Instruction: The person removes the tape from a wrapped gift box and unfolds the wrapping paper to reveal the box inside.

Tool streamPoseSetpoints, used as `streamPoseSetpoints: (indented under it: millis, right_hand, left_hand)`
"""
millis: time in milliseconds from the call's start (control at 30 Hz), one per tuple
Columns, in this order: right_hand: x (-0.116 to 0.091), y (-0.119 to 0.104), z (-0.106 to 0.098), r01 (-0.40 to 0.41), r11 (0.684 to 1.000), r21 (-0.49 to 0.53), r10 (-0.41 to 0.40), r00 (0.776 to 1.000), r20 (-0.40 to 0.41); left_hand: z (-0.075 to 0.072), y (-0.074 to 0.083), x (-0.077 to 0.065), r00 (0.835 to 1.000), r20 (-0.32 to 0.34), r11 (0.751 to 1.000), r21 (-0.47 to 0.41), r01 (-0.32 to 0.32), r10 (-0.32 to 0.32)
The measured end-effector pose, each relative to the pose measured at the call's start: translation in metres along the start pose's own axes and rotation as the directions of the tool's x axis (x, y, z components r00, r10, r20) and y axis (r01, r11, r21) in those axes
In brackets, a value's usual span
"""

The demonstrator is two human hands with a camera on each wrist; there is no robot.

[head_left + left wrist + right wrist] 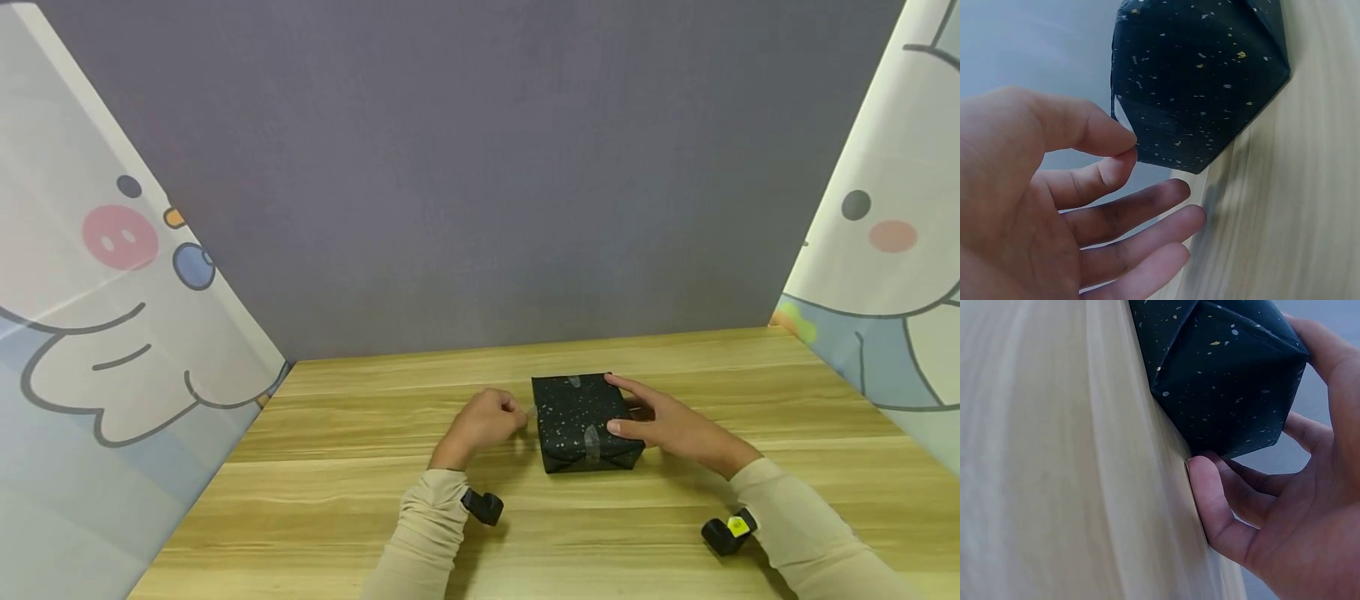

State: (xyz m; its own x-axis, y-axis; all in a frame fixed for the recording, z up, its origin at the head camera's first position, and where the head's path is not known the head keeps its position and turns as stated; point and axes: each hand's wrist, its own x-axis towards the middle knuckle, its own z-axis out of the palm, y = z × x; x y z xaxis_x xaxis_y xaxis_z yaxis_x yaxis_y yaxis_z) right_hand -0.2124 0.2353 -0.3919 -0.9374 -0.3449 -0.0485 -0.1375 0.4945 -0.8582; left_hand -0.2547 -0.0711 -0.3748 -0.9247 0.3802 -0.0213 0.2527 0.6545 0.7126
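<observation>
A box wrapped in black speckled paper (581, 417) lies on the wooden table, with clear tape strips (592, 442) on its top and front. At its left side, my left hand (487, 417) pinches a small clear strip of tape (1124, 117) between thumb and index finger. The other three fingers of that hand stay loosely extended, apart from the box. My right hand (671, 425) holds the box from the right, its thumb and index finger on the top edges. Lower fingers (1207, 487) of this hand reach along the box's base, touching the table.
The wooden table (337, 500) extends on all sides of the box. A grey panel (480, 183) stands behind it, and cartoon-printed sheets (75, 333) flank both sides. Black wrist-worn cameras (483, 507) sit at both cuffs.
</observation>
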Motion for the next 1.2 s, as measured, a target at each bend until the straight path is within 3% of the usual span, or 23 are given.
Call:
streamPoseSetpoints:
  millis: [200, 1200]
  right_hand:
    - [-0.0003, -0.0006, -0.0001, 0.016, 1.0, -0.001, -0.016, 1.0, 0.0]
    - [-0.0025, 0.001, 0.0037, 0.011, 1.0, -0.012, -0.011, 1.0, -0.023]
  left_hand:
    - [0.0017, -0.0009, 0.0006, 1.0, -0.015, 0.999, 0.042, -0.009, 0.01]
    - [0.0005, -0.0024, -0.0034, 1.0, -0.021, 0.999, 0.035, 0.009, -0.008]
